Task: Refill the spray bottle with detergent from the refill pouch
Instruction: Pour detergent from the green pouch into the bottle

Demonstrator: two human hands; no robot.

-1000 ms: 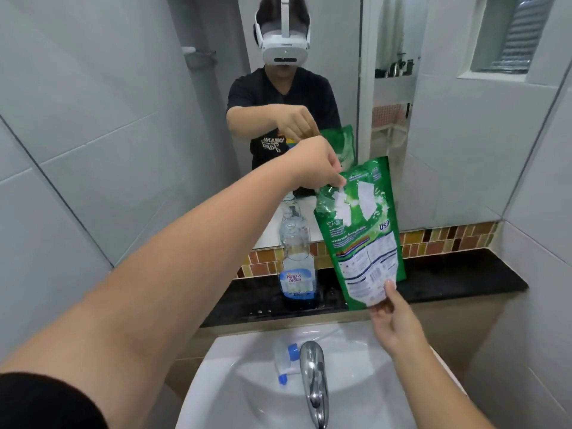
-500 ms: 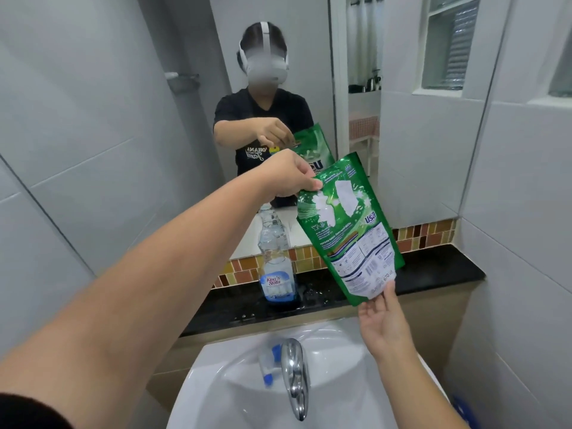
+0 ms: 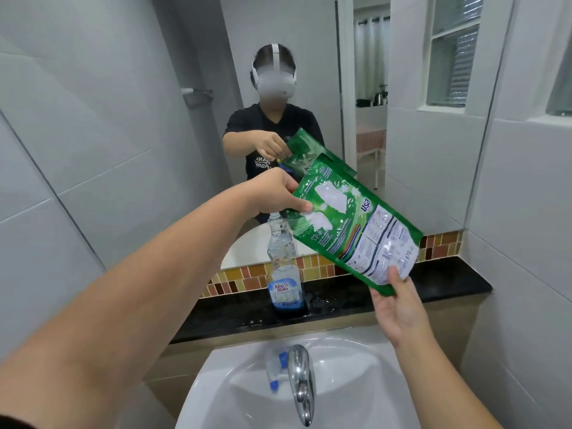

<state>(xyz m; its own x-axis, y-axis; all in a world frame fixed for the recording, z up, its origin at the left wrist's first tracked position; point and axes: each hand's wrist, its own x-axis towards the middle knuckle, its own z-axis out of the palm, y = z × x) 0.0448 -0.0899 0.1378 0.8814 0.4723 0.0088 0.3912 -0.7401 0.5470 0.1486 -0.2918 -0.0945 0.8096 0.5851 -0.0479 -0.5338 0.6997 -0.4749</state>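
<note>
We pinch the green plastic refill pouch [image 3: 356,233] with the left hand [image 3: 278,196] at its upper corner, right hand [image 3: 399,308] supporting its base, tilted over the clear plastic spray bottle [image 3: 283,267] on the black ledge [image 3: 448,283]. Soft, slippery film will likely sag; grip the seams.

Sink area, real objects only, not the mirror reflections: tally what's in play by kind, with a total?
Refill pouch, green, held tilted by left hand and right hand: 1
Spray bottle, clear, uncapped, on the black ledge: 1
Spray head, white and blue, in the sink: 1
Tap, chrome: 1
Total: 4
</note>
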